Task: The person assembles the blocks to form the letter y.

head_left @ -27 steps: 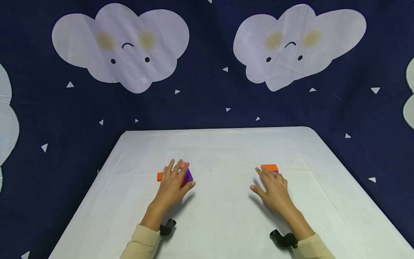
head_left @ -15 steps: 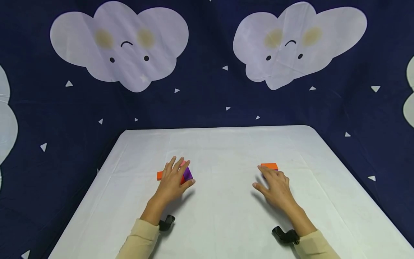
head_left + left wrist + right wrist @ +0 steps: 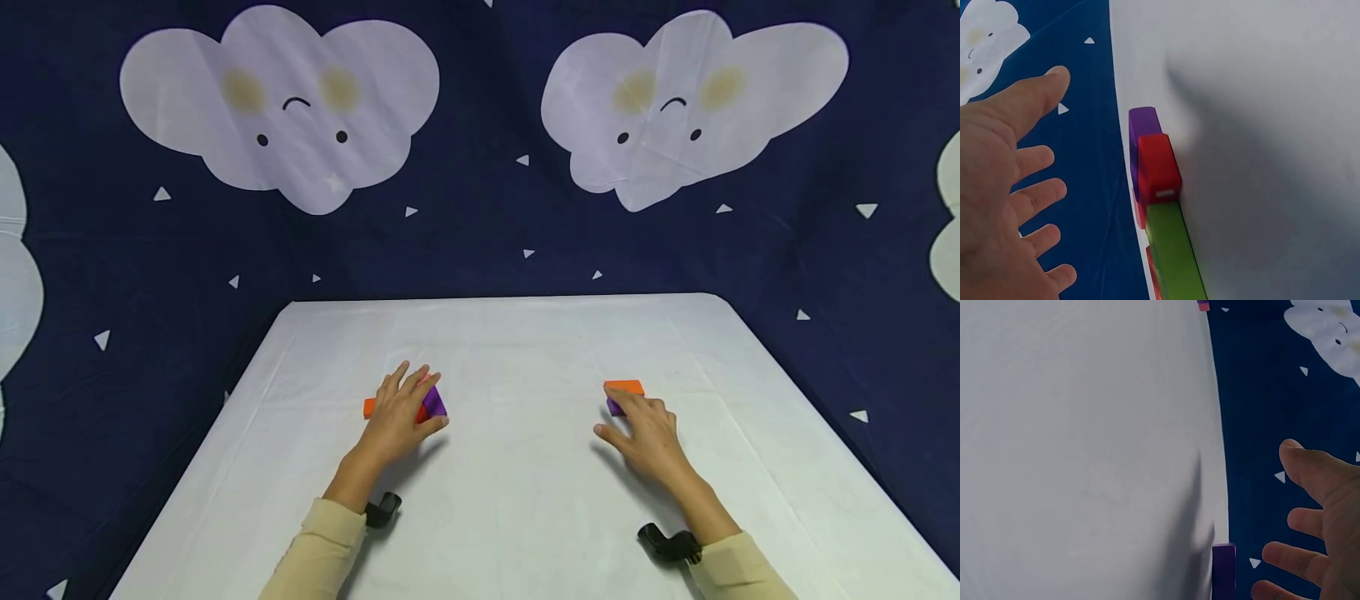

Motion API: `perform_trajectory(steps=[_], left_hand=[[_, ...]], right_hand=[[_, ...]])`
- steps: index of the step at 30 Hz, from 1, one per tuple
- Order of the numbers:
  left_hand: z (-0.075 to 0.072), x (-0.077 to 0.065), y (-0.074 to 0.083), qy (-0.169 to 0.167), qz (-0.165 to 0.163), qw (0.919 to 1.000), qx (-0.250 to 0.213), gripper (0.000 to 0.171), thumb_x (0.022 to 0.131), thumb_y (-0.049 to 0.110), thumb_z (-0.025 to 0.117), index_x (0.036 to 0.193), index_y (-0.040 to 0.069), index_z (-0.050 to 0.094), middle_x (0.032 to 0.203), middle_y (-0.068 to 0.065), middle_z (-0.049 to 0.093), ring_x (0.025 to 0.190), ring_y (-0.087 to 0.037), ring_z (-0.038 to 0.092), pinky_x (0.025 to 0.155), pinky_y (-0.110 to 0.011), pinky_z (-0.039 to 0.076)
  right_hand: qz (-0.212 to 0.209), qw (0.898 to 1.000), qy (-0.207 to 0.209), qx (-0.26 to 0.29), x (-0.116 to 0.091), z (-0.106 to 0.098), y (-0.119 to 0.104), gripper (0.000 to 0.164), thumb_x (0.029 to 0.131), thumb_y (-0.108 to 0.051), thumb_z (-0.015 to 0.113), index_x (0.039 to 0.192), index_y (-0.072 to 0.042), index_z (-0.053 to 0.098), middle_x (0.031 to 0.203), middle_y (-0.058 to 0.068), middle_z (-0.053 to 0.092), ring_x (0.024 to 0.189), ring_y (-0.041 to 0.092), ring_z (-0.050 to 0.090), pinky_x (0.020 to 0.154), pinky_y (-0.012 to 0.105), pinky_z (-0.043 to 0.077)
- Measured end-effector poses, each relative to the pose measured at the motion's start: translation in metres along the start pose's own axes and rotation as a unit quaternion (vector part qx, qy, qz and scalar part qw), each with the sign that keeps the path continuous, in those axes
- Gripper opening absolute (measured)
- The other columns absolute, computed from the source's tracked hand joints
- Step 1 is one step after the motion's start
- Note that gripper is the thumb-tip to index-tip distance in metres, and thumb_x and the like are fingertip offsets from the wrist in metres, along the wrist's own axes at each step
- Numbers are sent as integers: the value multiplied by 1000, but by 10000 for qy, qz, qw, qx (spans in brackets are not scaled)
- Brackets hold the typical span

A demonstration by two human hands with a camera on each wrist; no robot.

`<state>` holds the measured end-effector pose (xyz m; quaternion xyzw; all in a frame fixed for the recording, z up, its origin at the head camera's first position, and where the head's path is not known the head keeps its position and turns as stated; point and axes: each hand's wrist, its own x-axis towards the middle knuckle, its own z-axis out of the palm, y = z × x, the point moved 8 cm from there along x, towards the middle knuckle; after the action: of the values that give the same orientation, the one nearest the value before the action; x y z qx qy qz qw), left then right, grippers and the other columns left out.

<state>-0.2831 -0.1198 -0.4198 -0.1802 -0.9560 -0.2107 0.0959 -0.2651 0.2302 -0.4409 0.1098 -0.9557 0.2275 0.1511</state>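
My left hand (image 3: 393, 427) hovers with spread fingers over a cluster of coloured blocks on the white table. Around it show a purple block (image 3: 436, 403) and the end of an orange block (image 3: 369, 408). From the left wrist, a red block (image 3: 1160, 164) sits against the purple one, with a green block (image 3: 1176, 250) in line behind it; fingers and thumb stay apart from them. On the other side, my right hand (image 3: 651, 437) is held with thumb and fingers apart, its fingertips overlapping an orange block (image 3: 624, 387). Beside that orange block is a purple block (image 3: 615, 408), partly hidden by the hand.
The white table (image 3: 517, 500) has its far edge before a dark blue curtain (image 3: 480, 242) with cloud and triangle prints. A black wrist device (image 3: 670, 546) sits on the right wrist, and another black device (image 3: 384, 510) on the left.
My right hand has shifted a little to the right, uncovering more of the purple block there. My left hand has barely moved, staying over its cluster. The blocks lie where they were.
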Motion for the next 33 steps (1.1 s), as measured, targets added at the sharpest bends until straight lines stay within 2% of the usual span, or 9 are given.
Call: perform_trajectory(steps=[5, 9, 17, 25, 33], left_hand=[[4, 4, -5, -182, 93, 9998, 89, 71, 78, 40, 74, 139, 15, 47, 147, -8, 42, 143, -37, 20, 113, -59, 15], [6, 5, -12, -347, 43, 9994, -66, 70, 78, 38, 74, 138, 15, 48, 147, -7, 43, 144, -35, 19, 113, -58, 15], [-4, 12, -26, -193, -67, 9995, -228, 56, 84, 30, 68, 134, 11, 52, 143, -9, 48, 141, -37, 25, 109, -59, 23], [-5, 18, -39, -404, -293, 9970, -590, 53, 87, 31, 64, 134, 11, 52, 141, -11, 50, 140, -35, 29, 109, -58, 24], [0, 25, -55, -622, -769, 9912, -883, 50, 89, 28, 63, 136, 14, 51, 143, -16, 46, 134, -36, 36, 107, -57, 30]], right_hand=[[61, 9999, -27, 85, 0, 1, 6, 64, 80, -35, 72, 135, -13, 50, 133, 16, 56, 107, 42, 48, 82, 49, 29], [139, 9998, -102, 117, -1, 2, 10, 63, 81, -36, 72, 136, -14, 49, 133, 16, 55, 107, 43, 47, 80, 48, 28], [269, 9993, -239, 126, 0, 1, 18, 63, 81, -36, 71, 134, -11, 50, 132, 21, 55, 110, 44, 46, 86, 52, 28], [257, 9993, -224, 176, 0, -1, 24, 63, 81, -36, 71, 134, -9, 50, 125, 22, 58, 107, 42, 47, 86, 52, 29], [313, 9980, -350, 417, 1, -1, 32, 62, 82, -36, 70, 134, -8, 51, 126, 22, 57, 106, 40, 47, 91, 54, 29]])
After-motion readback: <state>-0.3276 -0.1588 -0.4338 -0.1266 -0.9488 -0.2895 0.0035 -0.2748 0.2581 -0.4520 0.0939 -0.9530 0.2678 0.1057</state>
